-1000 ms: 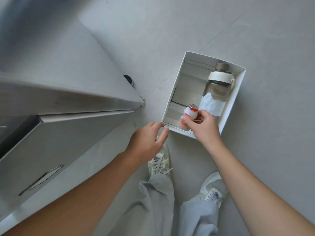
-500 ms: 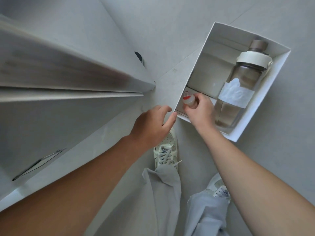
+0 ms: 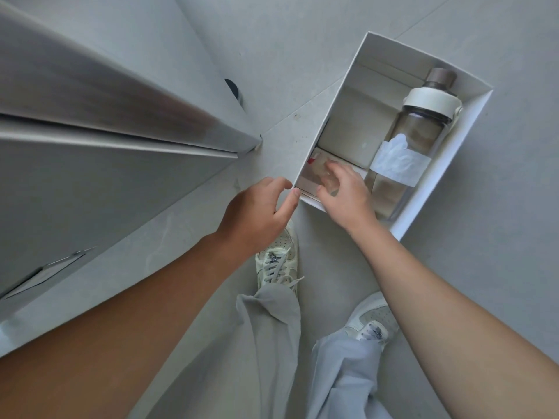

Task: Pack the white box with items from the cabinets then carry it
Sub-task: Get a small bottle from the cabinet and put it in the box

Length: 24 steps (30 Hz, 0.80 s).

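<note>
The white box sits open on the grey floor. A clear water bottle with a white collar and brown cap lies along its right side. A pale flat case rests in the middle. In the near left corner a small red-capped bottle lies on its side, blurred. My right hand reaches inside the box with its fingers around that bottle. My left hand hovers outside, its thumb and forefinger at the box's near left corner, holding nothing.
A grey metal cabinet fills the left, with a recessed handle and a black caster under it. My two pale sneakers and grey trouser legs stand just below the box. Bare floor lies beyond and right of it.
My right hand has lowered the small bottle from above the rim down into the box's near left corner. My left hand has closed in on that corner. The view has come nearer.
</note>
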Available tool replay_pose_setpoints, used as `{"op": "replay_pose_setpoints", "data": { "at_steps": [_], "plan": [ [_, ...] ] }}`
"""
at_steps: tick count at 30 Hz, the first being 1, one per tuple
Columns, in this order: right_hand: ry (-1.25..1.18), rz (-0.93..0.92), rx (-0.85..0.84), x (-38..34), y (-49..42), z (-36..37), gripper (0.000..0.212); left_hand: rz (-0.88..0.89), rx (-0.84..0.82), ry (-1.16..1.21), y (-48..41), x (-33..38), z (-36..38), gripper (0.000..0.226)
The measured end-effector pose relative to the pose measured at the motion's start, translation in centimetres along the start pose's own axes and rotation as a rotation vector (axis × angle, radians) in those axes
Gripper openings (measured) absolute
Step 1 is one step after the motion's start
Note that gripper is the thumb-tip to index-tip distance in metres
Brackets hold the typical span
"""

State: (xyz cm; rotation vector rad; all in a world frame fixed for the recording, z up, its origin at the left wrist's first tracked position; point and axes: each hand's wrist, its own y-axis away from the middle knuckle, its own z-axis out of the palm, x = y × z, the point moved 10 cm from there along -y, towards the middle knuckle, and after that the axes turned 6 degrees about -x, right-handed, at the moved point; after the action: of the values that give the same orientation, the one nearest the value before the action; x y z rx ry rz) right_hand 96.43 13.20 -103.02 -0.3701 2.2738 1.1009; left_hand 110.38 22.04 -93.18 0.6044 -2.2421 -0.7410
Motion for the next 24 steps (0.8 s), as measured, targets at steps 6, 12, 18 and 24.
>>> {"op": "replay_pose_setpoints", "data": {
  "at_steps": [6,12,18,24],
  "plan": [
    [0.044,0.007,-0.099,0.0,-1.0,0.4,0.05,-0.001,0.015,-0.01,-0.2,0.1,-0.6,0.039],
    [-0.188,0.074,-0.103,0.9,-0.3,-0.9,0.049,-0.022,0.02,-0.013,-0.3,0.5,-0.7,0.039],
    [-0.269,0.067,0.007,1.0,2.9,-4.3,0.043,-0.02,0.005,-0.045,0.9,2.2,-0.9,0.04],
    [-0.163,0.017,0.042,-1.9,9.9,-11.3,0.061,0.063,-0.025,-0.231,3.7,8.6,-2.9,0.042]
  ]
}}
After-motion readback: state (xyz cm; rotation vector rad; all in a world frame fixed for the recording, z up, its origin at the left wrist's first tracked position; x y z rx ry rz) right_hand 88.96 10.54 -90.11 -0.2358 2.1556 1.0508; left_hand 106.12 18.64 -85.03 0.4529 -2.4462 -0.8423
